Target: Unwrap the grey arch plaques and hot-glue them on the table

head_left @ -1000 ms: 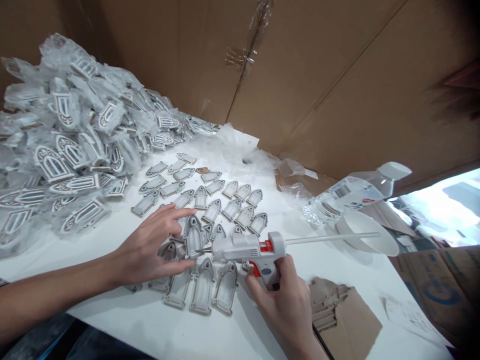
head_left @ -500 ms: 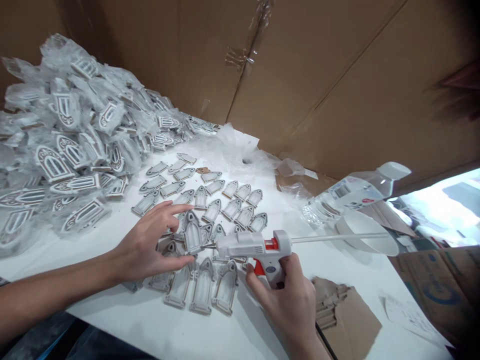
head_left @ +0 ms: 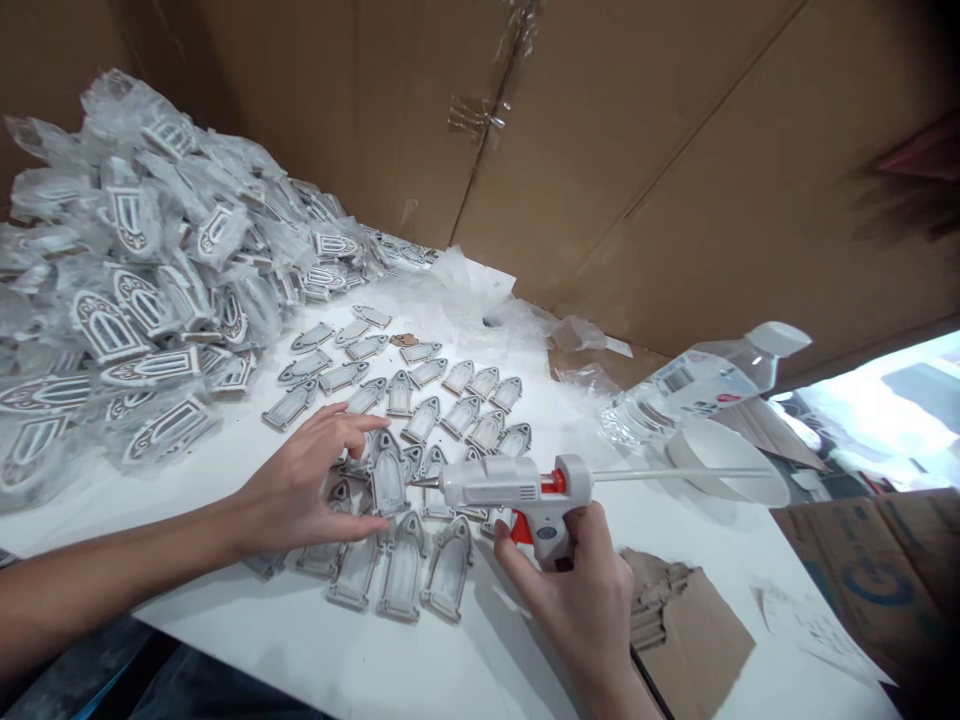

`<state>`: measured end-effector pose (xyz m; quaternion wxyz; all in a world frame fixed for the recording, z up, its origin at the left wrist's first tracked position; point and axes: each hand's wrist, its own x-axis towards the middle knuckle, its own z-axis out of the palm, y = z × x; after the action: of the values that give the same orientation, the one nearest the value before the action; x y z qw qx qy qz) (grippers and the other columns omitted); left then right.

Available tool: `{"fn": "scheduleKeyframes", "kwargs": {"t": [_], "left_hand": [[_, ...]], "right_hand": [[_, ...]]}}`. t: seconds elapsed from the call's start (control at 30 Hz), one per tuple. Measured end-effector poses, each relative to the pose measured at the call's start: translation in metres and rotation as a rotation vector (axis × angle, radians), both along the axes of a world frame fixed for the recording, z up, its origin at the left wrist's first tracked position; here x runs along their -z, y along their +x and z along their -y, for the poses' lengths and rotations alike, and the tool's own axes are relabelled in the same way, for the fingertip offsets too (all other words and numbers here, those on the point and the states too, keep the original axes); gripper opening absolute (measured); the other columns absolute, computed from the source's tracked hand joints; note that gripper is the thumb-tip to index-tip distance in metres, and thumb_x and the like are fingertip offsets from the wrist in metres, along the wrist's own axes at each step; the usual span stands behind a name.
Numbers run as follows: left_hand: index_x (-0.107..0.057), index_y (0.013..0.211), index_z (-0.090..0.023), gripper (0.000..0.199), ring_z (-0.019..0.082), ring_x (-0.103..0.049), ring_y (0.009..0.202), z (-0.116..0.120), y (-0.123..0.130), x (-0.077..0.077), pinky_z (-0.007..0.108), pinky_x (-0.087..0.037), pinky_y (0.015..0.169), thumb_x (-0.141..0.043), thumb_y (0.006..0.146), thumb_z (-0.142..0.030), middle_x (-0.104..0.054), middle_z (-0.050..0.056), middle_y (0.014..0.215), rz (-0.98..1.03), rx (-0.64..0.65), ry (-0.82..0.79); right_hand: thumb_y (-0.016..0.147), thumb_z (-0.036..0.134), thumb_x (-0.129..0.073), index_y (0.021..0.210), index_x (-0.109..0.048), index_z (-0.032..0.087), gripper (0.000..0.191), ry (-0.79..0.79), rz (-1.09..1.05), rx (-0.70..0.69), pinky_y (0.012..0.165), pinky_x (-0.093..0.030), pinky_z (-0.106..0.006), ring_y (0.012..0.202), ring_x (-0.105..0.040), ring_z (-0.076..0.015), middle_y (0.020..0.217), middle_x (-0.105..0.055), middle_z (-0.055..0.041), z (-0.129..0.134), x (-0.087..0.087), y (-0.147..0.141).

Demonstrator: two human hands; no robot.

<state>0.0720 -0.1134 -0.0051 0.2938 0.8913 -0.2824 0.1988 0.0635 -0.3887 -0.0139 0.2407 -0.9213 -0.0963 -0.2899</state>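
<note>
My left hand [head_left: 304, 490] grips a small grey-white arched window-shaped piece [head_left: 388, 482] by its two ends, index finger at the pointed top and thumb at the base. Its flat recessed face is turned up toward me. In my right hand [head_left: 574, 600] is a white hot glue gun [head_left: 491, 482] with a red trigger; a clear glue stick [head_left: 682, 473] sticks out of its back. The metal nozzle sits close beside the right edge of the held piece. More arched pieces [head_left: 401, 575] lie face-down around and beneath both hands.
At the left rises a heap of plastic-wrapped arched pieces [head_left: 112, 325]. A clear bottle [head_left: 694, 385] leans by a white bowl [head_left: 727, 490] at the right. Torn cardboard [head_left: 697, 640] lies near my right wrist. A cardboard wall [head_left: 637, 180] stands behind the white table [head_left: 247, 640].
The glue gun has shifted slightly right, and its nozzle has drawn back a little from the held piece's lower edge. My left hand keeps its grip on the piece.
</note>
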Motion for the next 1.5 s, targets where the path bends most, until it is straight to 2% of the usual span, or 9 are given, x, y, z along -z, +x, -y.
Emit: {"fn": "scheduleKeyframes", "kwargs": {"t": [0.3,0.43,0.63,0.87,0.97,1.03,1.1,1.23,1.5], "left_hand": [[-0.038,0.088,-0.021,0.051,0.021,-0.054,0.117,0.007,-0.007,0.007,0.045,-0.021,0.116,-0.073,0.064,-0.048,-0.058,0.007,0.123,-0.304,0.345,0.091],[-0.037,0.087,-0.021,0.053,0.022,-0.052,0.119,0.010,-0.010,0.007,0.046,-0.020,0.116,-0.073,0.062,-0.052,-0.059,0.007,0.120,-0.319,0.385,0.120],[-0.036,0.089,-0.021,0.052,0.020,-0.054,0.114,0.002,-0.005,0.000,0.047,-0.021,0.116,-0.074,0.061,-0.043,-0.059,0.006,0.115,-0.211,0.243,0.090],[-0.041,0.117,-0.022,0.063,0.020,-0.058,0.103,-0.025,0.018,-0.021,0.051,-0.023,0.115,-0.072,0.066,-0.044,-0.058,0.005,0.114,-0.075,0.078,0.151],[-0.047,0.116,-0.023,0.059,0.021,-0.057,0.100,-0.047,0.022,-0.034,0.050,-0.035,0.107,-0.070,0.068,-0.049,-0.058,0.005,0.109,-0.133,-0.032,0.219],[-0.049,0.120,-0.025,0.061,0.024,-0.056,0.101,-0.066,0.019,-0.038,0.042,-0.049,0.090,-0.068,0.069,-0.052,-0.058,0.006,0.108,-0.229,-0.111,0.277],[-0.047,0.124,-0.026,0.064,0.025,-0.056,0.102,-0.086,0.013,-0.036,0.038,-0.051,0.083,-0.068,0.069,-0.051,-0.056,0.005,0.115,-0.284,-0.141,0.295],[-0.042,0.124,-0.026,0.062,0.024,-0.054,0.110,-0.112,-0.004,-0.024,0.036,-0.050,0.088,-0.068,0.072,-0.047,-0.053,0.002,0.126,-0.382,-0.119,0.302],[-0.040,0.122,-0.028,0.060,0.022,-0.055,0.110,-0.103,-0.022,-0.023,0.035,-0.052,0.087,-0.068,0.072,-0.046,-0.052,-0.003,0.126,-0.350,-0.110,0.289]], "right_hand": [[0.067,0.038,-0.066,0.080,-0.043,0.019,0.033,0.162,-0.060,0.081,0.041,-0.035,-0.019,0.042,-0.041,-0.0070,0.057,-0.050,0.0048,0.005,-0.009,0.004],[0.067,0.040,-0.067,0.080,-0.042,0.020,0.034,0.170,-0.082,0.084,0.043,-0.035,-0.020,0.044,-0.041,-0.0079,0.058,-0.050,0.0051,0.010,-0.007,0.007],[0.066,0.040,-0.067,0.079,-0.041,0.020,0.035,0.186,-0.110,0.096,0.046,-0.035,-0.021,0.045,-0.040,-0.0082,0.060,-0.049,0.0052,0.013,-0.006,0.009],[0.066,0.041,-0.066,0.078,-0.039,0.021,0.036,0.183,-0.141,0.111,0.044,-0.032,-0.021,0.043,-0.035,-0.0076,0.057,-0.043,0.0075,0.014,-0.006,0.011],[0.067,0.043,-0.065,0.079,-0.039,0.021,0.036,0.172,-0.145,0.122,0.045,-0.033,-0.021,0.044,-0.037,-0.0077,0.058,-0.044,0.0074,0.014,-0.006,0.011],[0.067,0.043,-0.065,0.079,-0.039,0.021,0.036,0.166,-0.143,0.122,0.046,-0.033,-0.021,0.045,-0.038,-0.0079,0.058,-0.045,0.0072,0.013,-0.006,0.012],[0.067,0.044,-0.065,0.078,-0.037,0.021,0.037,0.158,-0.141,0.116,0.045,-0.032,-0.021,0.044,-0.038,-0.0081,0.057,-0.043,0.0075,0.013,-0.007,0.011],[0.067,0.045,-0.064,0.078,-0.037,0.021,0.038,0.142,-0.143,0.106,0.045,-0.032,-0.021,0.045,-0.039,-0.0084,0.057,-0.043,0.0073,0.012,-0.007,0.011],[0.066,0.046,-0.065,0.079,-0.036,0.021,0.039,0.155,-0.188,0.123,0.048,-0.032,-0.021,0.046,-0.038,-0.0085,0.062,-0.047,0.0059,0.011,-0.006,0.010]]}}
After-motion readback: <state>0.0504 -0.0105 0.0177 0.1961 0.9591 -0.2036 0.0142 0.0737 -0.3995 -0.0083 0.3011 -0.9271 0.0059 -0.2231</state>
